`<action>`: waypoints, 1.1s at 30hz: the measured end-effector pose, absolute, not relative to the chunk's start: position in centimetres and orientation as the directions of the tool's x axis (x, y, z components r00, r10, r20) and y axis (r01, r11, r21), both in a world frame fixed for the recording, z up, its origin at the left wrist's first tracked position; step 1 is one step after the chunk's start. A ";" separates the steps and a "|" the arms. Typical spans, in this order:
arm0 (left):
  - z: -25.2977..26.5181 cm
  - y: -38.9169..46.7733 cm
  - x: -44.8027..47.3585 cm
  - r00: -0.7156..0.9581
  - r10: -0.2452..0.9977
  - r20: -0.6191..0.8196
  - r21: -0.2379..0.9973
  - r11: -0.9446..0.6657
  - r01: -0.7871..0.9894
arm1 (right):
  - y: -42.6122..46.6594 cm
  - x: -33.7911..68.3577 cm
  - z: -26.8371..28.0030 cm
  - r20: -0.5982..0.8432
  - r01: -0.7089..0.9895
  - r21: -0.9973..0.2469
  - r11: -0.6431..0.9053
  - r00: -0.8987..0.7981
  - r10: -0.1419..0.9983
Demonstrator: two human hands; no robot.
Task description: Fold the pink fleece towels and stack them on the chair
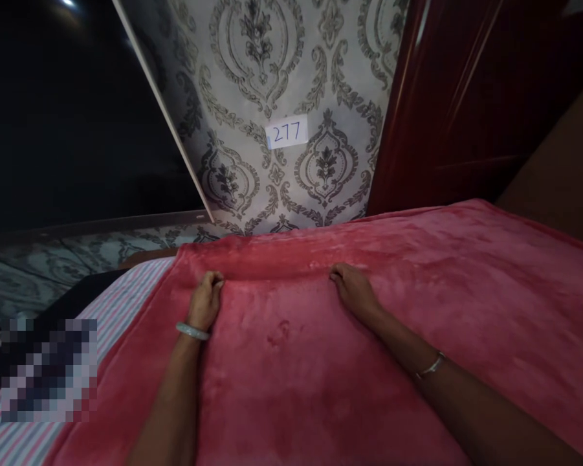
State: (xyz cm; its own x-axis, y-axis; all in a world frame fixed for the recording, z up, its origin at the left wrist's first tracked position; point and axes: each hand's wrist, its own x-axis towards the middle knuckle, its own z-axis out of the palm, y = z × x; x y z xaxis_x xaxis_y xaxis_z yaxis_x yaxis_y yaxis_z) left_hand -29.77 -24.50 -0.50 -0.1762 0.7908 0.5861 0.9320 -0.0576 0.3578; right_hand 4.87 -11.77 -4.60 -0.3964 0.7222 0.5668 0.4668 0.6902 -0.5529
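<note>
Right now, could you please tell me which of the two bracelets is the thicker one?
It is the pale green bangle, close behind the left hand; the other, a silvery bracelet well behind the right hand, is much thinner.

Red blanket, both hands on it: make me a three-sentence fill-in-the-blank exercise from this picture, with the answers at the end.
The white paper on the patterned wall shows the number ____.
Of the left hand and the right hand on the red blanket, the ____ one is nearer the striped sheet.
The thin silver bracelet circles the ____ arm.

Missing words: 277; left; right.
</note>
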 end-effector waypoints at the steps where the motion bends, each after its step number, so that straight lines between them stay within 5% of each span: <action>1: -0.6 -24.4 -29.9 -0.150 0.795 0.587 0.341 -0.075 0.937 | -11.8 4.9 -4.7 0.555 0.463 -0.559 0.688 -0.407 0.725; 5: -0.5 -24.3 -30.5 -0.029 0.831 0.556 0.237 -0.125 0.963 | -12.1 5.0 -4.7 0.549 0.448 -0.543 0.710 -0.450 0.704; 12: 0.4 -24.6 -29.9 -0.041 0.784 0.620 0.163 -0.078 0.984 | -13.2 4.5 -4.3 0.494 0.548 -0.301 0.780 -0.610 0.619; 20: 1.0 -25.5 -28.9 -0.029 0.701 0.712 0.100 -0.060 0.993 | -12.9 4.4 -4.4 0.618 0.566 -0.424 0.707 -0.390 0.683; 25: 0.6 -25.4 -28.3 -0.113 0.786 0.608 0.087 0.075 0.993 | -13.1 4.6 -4.8 0.495 0.575 -0.490 0.655 -0.435 0.752; 33: -0.4 -25.3 -25.3 -0.305 0.877 0.370 0.172 0.258 0.951 | -12.6 5.8 -6.7 0.484 0.465 -0.393 0.794 -0.630 0.608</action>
State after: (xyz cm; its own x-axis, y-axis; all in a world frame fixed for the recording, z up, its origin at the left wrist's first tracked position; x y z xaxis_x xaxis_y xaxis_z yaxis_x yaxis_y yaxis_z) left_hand -25.35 -25.29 -0.36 -0.3051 0.8774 0.3703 0.9507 0.2579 0.1723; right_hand 5.78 -12.58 -6.74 -0.6296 0.6080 0.4837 0.4647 0.7936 -0.3927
